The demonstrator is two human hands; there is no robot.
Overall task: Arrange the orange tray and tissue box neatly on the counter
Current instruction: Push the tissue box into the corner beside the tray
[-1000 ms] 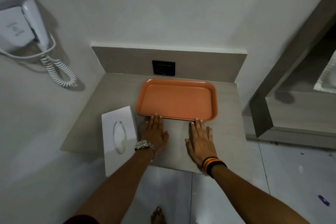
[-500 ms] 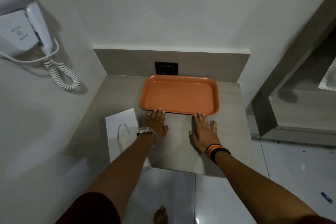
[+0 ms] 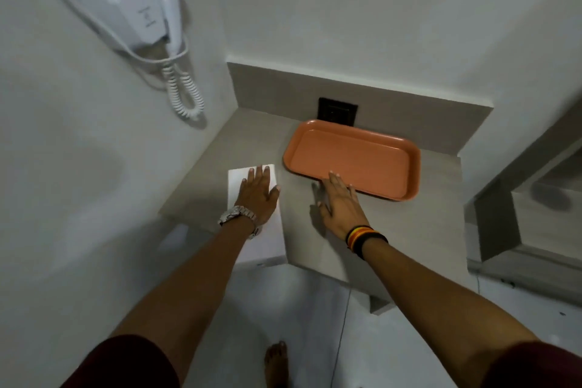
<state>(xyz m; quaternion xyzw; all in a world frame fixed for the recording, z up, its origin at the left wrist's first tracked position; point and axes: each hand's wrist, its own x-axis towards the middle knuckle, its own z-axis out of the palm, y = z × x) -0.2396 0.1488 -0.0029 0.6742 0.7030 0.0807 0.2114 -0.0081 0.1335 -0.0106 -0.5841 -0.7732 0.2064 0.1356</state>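
Observation:
The empty orange tray (image 3: 352, 159) lies at the back of the grey counter (image 3: 419, 230), close to the backsplash. The white tissue box (image 3: 267, 242) sits at the counter's front left and overhangs the front edge. My left hand (image 3: 256, 195) rests flat on top of the box, fingers spread, covering its opening. My right hand (image 3: 341, 206) lies flat on the counter with its fingertips touching the tray's near rim. Neither hand grips anything.
A dark wall socket (image 3: 337, 112) sits in the backsplash behind the tray. A white hair dryer (image 3: 135, 0) with a coiled cord (image 3: 184, 94) hangs on the left wall. A lower ledge (image 3: 541, 220) lies to the right. My bare foot (image 3: 277, 362) stands on the tiled floor.
My left hand moved from the tray's near edge onto the tissue box. The tray slid back toward the socket. My view swung, so the counter now looks angled.

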